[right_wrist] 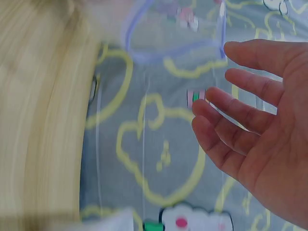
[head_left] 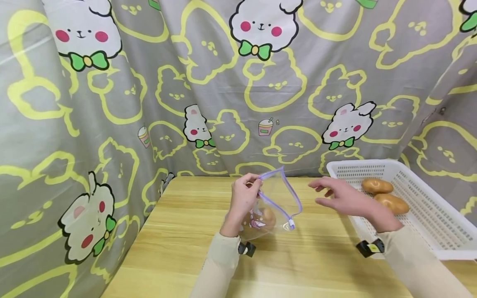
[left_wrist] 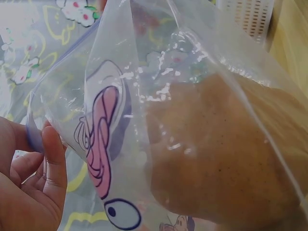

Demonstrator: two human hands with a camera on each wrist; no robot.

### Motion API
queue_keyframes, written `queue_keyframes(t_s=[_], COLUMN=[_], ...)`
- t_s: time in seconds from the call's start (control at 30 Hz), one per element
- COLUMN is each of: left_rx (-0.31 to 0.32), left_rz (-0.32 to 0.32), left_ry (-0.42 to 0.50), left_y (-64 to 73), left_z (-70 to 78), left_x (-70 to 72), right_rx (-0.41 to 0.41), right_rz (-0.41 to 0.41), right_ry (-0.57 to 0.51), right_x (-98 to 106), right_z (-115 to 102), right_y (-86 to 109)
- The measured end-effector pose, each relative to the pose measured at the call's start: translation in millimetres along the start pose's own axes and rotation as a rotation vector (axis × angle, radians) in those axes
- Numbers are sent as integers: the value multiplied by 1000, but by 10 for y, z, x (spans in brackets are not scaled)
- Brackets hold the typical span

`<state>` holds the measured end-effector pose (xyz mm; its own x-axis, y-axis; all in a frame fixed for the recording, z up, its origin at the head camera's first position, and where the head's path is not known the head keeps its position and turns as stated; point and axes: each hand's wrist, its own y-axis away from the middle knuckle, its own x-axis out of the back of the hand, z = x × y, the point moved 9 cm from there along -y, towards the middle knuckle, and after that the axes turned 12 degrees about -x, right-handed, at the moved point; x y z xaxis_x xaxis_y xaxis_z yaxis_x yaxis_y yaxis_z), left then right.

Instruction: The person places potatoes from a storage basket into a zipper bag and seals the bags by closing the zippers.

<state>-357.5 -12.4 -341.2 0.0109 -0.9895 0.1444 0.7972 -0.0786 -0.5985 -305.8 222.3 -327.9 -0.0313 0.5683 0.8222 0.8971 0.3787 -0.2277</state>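
Observation:
A clear zip bag with a purple-edged mouth and a cartoon print hangs from my left hand, whose thumb and fingers pinch its rim. The bag's mouth gapes toward the right. Inside its lower part lies a potato, filling much of the left wrist view, where the potato shows through the plastic. My right hand hovers between the bag and the white basket, fingers spread and loosely bent. Nothing is in that palm in the right wrist view.
A white perforated plastic basket stands on the right of the wooden table. Two potatoes lie in it, one potato behind the other potato. A grey patterned curtain hangs along the back and left of the table.

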Motion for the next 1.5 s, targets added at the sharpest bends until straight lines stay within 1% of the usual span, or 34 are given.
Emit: queue_keyframes(t_s=[0.17,0.27,0.37,0.47,0.67,0.9,1.03,1.17,1.27,1.37,1.43,1.5], left_rx=[6,4,2,-1,5,-14,-24,-16,0,13,15,12], left_rz=[1,0,1,3,-5,-13,-8,-7,-10,-13,-15,-14], left_ry=[-10,-11,-13,-20,-30,-20,-17,-17,-26,-33,-35,-40], left_y=[7,9,6,1,2,36,42,43,40,36,33,30], left_z=[-15,-19,-23,-19,9,388,424,404,381,377,389,403], left_x=[18,17,12,3,3,47,56,60,66,76,81,88], right_rx=[-62,-69,-54,-66,-146,-172,-170,-165,-170,-181,-192,-200], right_rz=[74,119,168,185,151,145,139,123,67,-9,-48,-70], right_ry=[79,121,154,171,181,197,253,264,239,218,217,238], right_x=[224,327,401,436,438,391,328,325,342,369,394,416], right_z=[335,508,641,775,1017,1267,1358,1345,1298,1263,1256,1263], right_y=[238,378,499,607,776,877,895,898,878,826,780,732])
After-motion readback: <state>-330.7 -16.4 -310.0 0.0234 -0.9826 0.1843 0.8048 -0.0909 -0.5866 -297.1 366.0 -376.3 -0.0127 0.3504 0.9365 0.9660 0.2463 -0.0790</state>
